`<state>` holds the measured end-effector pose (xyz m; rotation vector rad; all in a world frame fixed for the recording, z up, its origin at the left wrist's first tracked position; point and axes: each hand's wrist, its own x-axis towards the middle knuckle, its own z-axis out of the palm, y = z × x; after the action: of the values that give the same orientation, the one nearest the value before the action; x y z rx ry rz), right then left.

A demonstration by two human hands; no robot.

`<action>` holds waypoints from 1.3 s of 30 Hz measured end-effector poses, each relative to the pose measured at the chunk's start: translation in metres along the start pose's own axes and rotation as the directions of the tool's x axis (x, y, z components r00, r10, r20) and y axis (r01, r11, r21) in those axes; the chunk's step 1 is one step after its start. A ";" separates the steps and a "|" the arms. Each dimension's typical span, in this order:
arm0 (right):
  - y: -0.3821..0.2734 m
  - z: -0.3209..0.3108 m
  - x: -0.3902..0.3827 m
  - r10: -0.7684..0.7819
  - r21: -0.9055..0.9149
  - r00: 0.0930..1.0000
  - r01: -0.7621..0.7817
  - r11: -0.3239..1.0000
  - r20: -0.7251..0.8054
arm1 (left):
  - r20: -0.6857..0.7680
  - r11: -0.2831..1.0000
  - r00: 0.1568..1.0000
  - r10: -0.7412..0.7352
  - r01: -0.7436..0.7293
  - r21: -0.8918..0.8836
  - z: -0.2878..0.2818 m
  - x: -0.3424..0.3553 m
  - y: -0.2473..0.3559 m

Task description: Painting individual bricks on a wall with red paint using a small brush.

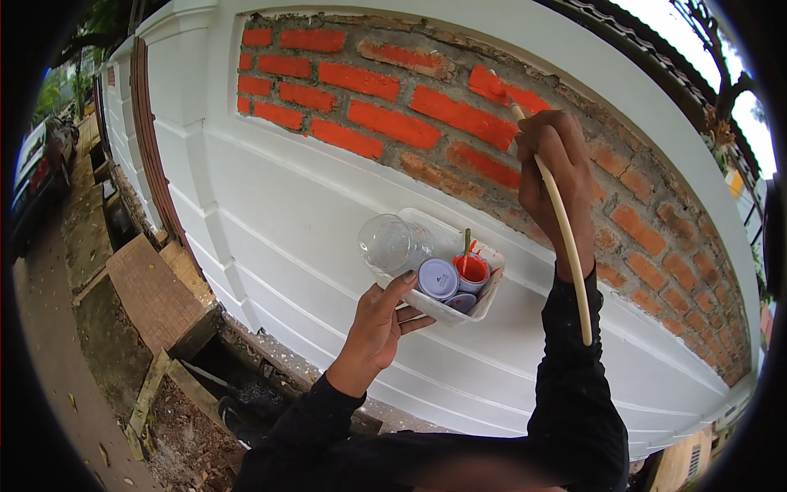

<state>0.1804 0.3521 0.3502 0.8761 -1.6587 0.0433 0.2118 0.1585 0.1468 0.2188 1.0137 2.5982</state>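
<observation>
My right hand (561, 164) is closed round a paintbrush with a long, pale, curved handle (566, 234). Its tip touches a brick (487, 84) in the upper part of the wall panel, which is partly wet with bright orange-red paint. Lower down, my left hand (377, 330) grips the near left edge of a white plastic tray (492, 300), thumb on top. Inside the tray sit an open tub of red paint (473, 269) with a stick standing in it, and a round tub with a pale lid (438, 280). A clear plastic container (392, 243) leans at the tray's left end.
Painted bricks (358, 79) fill the panel's left side; duller bare bricks (638, 229) continue to the right, with grey mortar between. White moulded wall (279, 197) surrounds the panel. At lower left lie a paved slab (156, 291), an open drain (238, 381) and a parked car (41, 168).
</observation>
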 end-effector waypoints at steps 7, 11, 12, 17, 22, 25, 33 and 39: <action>-0.011 0.002 0.004 0.016 0.020 0.981 -0.012 1.000 -0.192 | -0.018 1.000 1.000 -0.013 0.012 -0.018 -0.003 -0.002 -0.002; -0.003 0.007 0.008 0.108 -0.070 0.987 -0.117 0.991 -0.120 | -0.031 1.000 1.000 -0.001 0.000 -0.028 -0.005 -0.005 -0.001; -0.002 0.006 0.008 0.100 0.025 0.980 -0.097 0.995 -0.173 | -0.032 1.000 0.999 0.002 -0.003 -0.028 -0.006 -0.005 0.000; 0.001 0.014 0.014 0.144 -0.011 0.975 -0.148 0.989 -0.168 | 0.001 0.999 1.000 0.011 -0.011 -0.053 -0.010 -0.006 0.003; 0.009 0.018 0.015 0.104 0.080 0.959 -0.086 0.993 -0.264 | -0.005 0.999 1.000 -0.002 0.002 -0.050 -0.010 -0.002 0.002; 0.014 0.016 0.016 0.115 0.064 0.959 -0.102 0.993 -0.260 | -0.004 0.999 1.000 0.004 -0.004 -0.045 -0.009 -0.005 0.001; 0.022 0.023 0.017 0.176 0.158 0.943 -0.135 0.978 -0.282 | -0.028 0.999 1.000 0.014 -0.015 -0.029 -0.005 -0.008 -0.002; 0.025 0.022 0.012 0.207 0.163 0.931 -0.164 0.973 -0.299 | -0.045 1.000 0.999 -0.017 0.017 -0.018 -0.007 -0.007 -0.006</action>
<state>0.1479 0.3532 0.3637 0.7642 -1.4431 0.4117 0.2179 0.1557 0.1376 0.1474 1.0034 2.6065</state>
